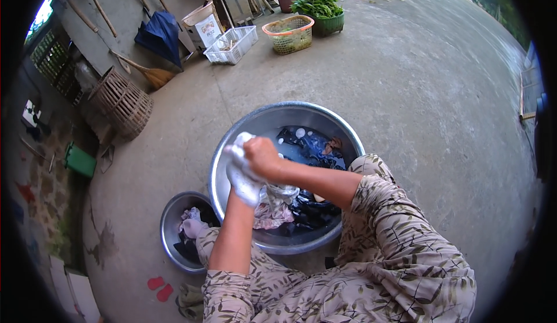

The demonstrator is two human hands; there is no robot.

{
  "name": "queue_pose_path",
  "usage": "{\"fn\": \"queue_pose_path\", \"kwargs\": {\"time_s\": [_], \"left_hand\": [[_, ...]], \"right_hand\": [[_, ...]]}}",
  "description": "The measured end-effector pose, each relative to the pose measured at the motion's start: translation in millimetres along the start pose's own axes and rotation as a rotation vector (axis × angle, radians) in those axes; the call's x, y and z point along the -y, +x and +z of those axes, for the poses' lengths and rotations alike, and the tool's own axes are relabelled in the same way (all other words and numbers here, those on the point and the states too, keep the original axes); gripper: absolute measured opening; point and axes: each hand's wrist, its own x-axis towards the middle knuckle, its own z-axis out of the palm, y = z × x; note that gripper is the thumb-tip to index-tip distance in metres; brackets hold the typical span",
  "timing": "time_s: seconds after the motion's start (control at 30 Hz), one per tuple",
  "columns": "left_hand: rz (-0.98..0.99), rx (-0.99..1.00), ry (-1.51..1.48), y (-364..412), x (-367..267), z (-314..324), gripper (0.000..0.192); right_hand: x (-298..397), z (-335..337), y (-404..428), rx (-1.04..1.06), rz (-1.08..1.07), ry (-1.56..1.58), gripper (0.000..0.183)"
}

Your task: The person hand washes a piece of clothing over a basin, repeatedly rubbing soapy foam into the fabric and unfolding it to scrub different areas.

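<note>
My right hand (264, 157) is closed on a white cloth (246, 188) thick with suds, above the left part of a large metal basin (285, 248). My left hand (237, 151) grips the same cloth, which drapes over it down to the wrist and hides most of its fingers. Both hands are blurred and touch each other. Below them, a pale, pinkish garment (274, 214) lies in the basin. Dark clothes (315, 212) and a blue garment (314, 147) soak in cloudy water with patches of foam. A pale block (319, 197), perhaps soap, shows beside my right forearm.
A smaller metal basin (167, 247) with light and dark cloth stands at my left leg. Red insoles (164, 292) and olive shoes (190, 301) lie near it. Farther off are a wicker basket (124, 103), a white crate (233, 47), an orange-rimmed basket (288, 40) and leafy greens (317, 2).
</note>
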Motion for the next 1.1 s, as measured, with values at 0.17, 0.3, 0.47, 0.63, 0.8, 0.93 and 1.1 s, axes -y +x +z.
{"fn": "queue_pose_path", "kwargs": {"time_s": [0.17,0.3,0.47,0.63,0.8,0.93,1.1], "left_hand": [[-0.576,-0.013,0.297,0,10,51,0.037],[-0.659,-0.465,0.587,-3,27,101,0.044],[-0.626,-0.139,0.583,1,-49,57,0.032],[-0.603,-0.191,0.592,6,2,61,0.04],[-0.542,-0.721,0.689,7,38,101,0.033],[-0.592,-0.174,0.227,-10,-44,37,0.044],[-0.526,-0.707,0.679,23,52,119,0.032]], "right_hand": [[-31,-4,-6,-0.047,0.006,-0.069,0.046],[-52,-14,23,-0.209,0.198,0.137,0.048],[-5,0,-6,0.073,0.001,0.0,0.047],[-41,5,0,-0.127,0.076,0.063,0.047],[-55,-11,21,-0.196,0.265,0.134,0.049],[3,10,-7,-0.026,0.005,0.129,0.044],[-78,3,18,-0.242,0.166,0.036,0.045]]}}
